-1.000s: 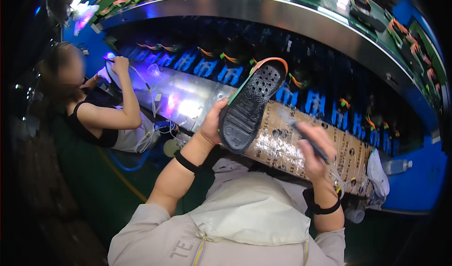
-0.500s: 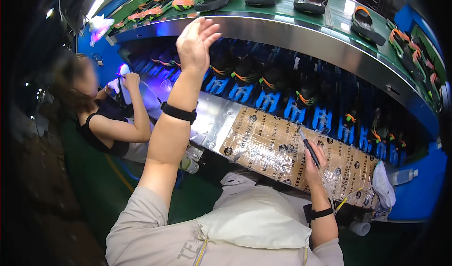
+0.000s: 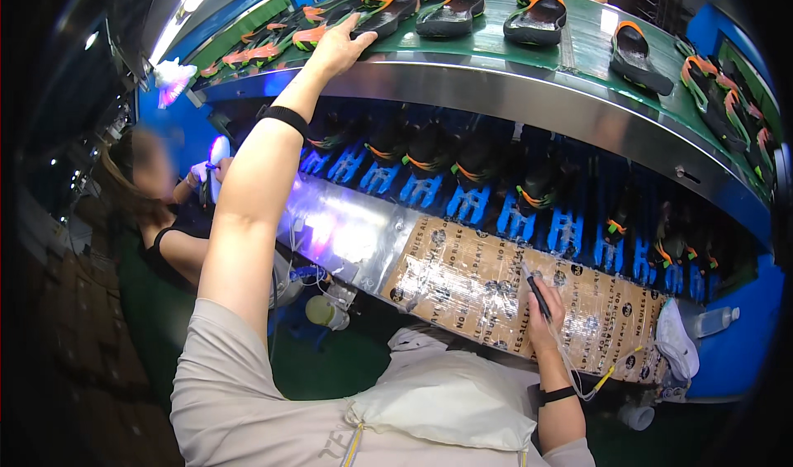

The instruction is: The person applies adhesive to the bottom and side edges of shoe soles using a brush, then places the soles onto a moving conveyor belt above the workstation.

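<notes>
My left hand (image 3: 337, 50) reaches up to the green conveyor belt (image 3: 578, 50), with thumb and fingers apart. Its fingertips are at the near end of a black shoe (image 3: 395, 9) with an orange edge; whether they touch it I cannot tell. In my right hand (image 3: 547, 327) is a black pen-shaped tool (image 3: 540, 298) with a thin pale tube or cord trailing from its rear. That hand hovers over or rests on a bench section covered with printed brown cardboard (image 3: 462, 277) under clear film.
More shoes (image 3: 535, 23) line the belt. Below its metal edge (image 3: 512, 95), shoes hang in a row on blue holders (image 3: 467, 205). A co-worker (image 3: 178, 227) works at left. A white cap-like item (image 3: 677, 339) and a clear bottle (image 3: 715, 322) sit at right.
My left hand has moved forward and slightly left, from in front of the belt to the shoe on it. My right hand keeps the pen-shaped tool, nearly in place. Shoes on the belt have shifted left.
</notes>
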The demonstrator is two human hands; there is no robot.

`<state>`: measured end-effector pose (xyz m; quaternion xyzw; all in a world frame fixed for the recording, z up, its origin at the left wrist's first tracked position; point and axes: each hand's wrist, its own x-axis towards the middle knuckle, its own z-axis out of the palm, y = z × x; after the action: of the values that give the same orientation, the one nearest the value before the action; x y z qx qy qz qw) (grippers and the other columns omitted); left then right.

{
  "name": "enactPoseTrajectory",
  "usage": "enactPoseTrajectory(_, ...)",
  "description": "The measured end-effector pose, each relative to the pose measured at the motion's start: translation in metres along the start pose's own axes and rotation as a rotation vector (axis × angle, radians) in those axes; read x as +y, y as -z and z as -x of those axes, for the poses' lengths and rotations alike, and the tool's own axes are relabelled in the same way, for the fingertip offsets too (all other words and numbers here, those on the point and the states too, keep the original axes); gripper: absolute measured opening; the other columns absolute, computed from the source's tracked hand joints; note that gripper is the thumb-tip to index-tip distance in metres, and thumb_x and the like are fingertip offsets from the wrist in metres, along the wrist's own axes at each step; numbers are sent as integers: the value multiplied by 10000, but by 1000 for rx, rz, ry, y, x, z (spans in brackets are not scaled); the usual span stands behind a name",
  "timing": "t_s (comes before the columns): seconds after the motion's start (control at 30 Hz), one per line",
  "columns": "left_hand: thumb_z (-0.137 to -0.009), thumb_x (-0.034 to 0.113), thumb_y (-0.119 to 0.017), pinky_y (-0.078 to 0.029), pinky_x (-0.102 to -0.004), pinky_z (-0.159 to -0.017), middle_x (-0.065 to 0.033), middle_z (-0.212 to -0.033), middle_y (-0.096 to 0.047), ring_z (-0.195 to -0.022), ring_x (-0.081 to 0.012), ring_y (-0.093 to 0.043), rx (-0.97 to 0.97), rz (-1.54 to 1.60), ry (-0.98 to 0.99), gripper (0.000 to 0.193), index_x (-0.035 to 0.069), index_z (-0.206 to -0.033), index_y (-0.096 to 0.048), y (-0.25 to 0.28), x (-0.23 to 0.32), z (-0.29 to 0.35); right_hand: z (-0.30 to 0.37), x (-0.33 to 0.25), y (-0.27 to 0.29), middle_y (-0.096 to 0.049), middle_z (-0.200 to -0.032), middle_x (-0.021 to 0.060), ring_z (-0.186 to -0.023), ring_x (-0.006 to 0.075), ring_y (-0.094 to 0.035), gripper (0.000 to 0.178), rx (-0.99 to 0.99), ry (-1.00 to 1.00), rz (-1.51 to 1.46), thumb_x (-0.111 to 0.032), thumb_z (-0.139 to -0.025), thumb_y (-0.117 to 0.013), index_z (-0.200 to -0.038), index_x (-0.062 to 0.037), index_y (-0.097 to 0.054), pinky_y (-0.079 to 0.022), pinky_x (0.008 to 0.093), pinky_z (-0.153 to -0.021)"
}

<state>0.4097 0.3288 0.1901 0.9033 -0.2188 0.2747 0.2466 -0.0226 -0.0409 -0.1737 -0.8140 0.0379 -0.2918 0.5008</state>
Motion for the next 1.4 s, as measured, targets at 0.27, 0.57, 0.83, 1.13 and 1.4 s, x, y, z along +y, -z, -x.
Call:
enactPoseTrajectory(0.27,-1003,309,-605,-479,-625,-1114,-272,-1351,-659,-1307,-434,-647,47,-802,-126,479,91,-1427,-658,28,-74,-26,-2,-5,-1,-722,-986,152,-853,279,-706,330,-24,0,3,-58,-963,-743,-1287,0,-770,-547,362,-786)
enactPoseTrajectory(0.57,-1055,281,-647,-597,-359,-717,-152,-778,-754,-681,-204,-720,-84,-288,191,367,103,-1350,-774,117,-26,-26,0,-3,1,-720,-972,150,-832,264,-703,327,-29,-26,-2,-61,-963,-747,-1282,5,-767,-547,357,-769)
enactPoseTrajectory(0.83,-957,624,-705,-565,-518,-1018,-384,-1169,-738,-1148,-505,-728,188,-361,316,905,-121,-1452,-566,58,-101,33,0,-3,-6,-737,-991,157,-839,258,-711,306,15,40,-5,-47,-949,-765,-1249,10,-774,-546,351,-769)
enactPoseTrajectory(1.13,-980,234,-765,-576,-357,-923,-111,-1090,-795,-1007,-184,-738,310,1044,433,470,-92,-1311,-693,-25,-4,212,0,-25,-7,-769,-1076,103,-943,158,-705,238,97,-229,-178,-42,-979,-715,-1206,10,-765,-549,302,-862)
enactPoseTrajectory(1.4,-1079,483,-610,-513,-562,-1165,-228,-1476,-659,-1329,-416,-664,-249,2135,743,669,-4,-1533,-543,-135,88,396,-25,-70,2,-709,-1009,22,-845,85,-609,236,-26,-370,-476,-95,-1007,-697,-1212,11,-748,-493,242,-779)
